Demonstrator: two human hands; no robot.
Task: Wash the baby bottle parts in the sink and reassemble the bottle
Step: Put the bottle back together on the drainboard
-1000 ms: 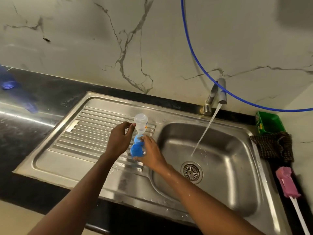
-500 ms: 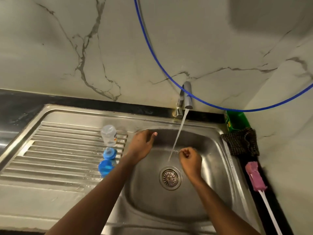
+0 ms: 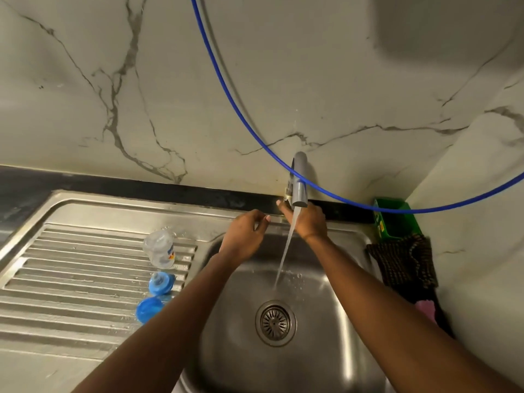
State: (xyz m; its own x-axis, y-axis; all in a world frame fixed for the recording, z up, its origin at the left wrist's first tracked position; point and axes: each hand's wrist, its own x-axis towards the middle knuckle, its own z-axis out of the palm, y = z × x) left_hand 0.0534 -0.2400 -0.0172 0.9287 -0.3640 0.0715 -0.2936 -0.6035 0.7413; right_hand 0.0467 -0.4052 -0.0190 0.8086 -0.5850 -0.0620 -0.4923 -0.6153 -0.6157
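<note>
The clear baby bottle point(image 3: 158, 248) stands upside down on the ribbed drainboard point(image 3: 71, 279). Just in front of it lie the blue collar with its teat point(image 3: 161, 283) and the blue cap point(image 3: 149, 309). My left hand point(image 3: 246, 236) hovers over the back rim of the sink basin point(image 3: 326, 321), fingers loosely curled and holding nothing. My right hand point(image 3: 309, 222) is up at the foot of the grey tap point(image 3: 299, 180), fingertips touching the base by the handle. Water point(image 3: 285, 256) runs from the spout past that hand into the basin.
A blue hose point(image 3: 243, 109) loops across the marble wall behind the tap. A green box point(image 3: 392, 219) sits in the right corner with a dark checked cloth point(image 3: 402, 262) in front of it. Part of a pink brush point(image 3: 425, 310) shows behind my right forearm. The drain strainer point(image 3: 275, 323) lies mid-basin.
Both hands left the bottle parts on the drainboard and moved right over the basin. My right hand then rose from the water stream to the tap's base.
</note>
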